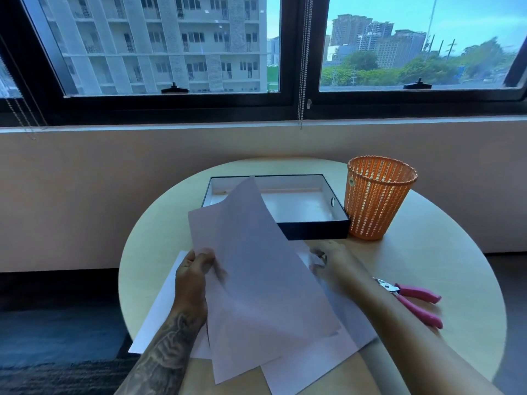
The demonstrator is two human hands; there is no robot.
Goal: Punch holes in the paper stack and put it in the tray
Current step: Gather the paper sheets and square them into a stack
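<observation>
The paper stack (256, 280) lay loosely fanned at the counter's (442, 252) near edge, its upper sheets raised toward the tray (313, 230) at the far edge. The left hand (194, 269) kept no gap: its grip was clamped on the raised sheets. The right hand (332, 259) reached the stack's right side, and its grip, half hidden by paper, could not be told. A pink hole punch (413, 300) lay near the right edge.

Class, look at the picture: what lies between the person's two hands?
In the head view, a lifted sheet spans the gap between the left hand, which grips its edge, and the right hand.
</observation>
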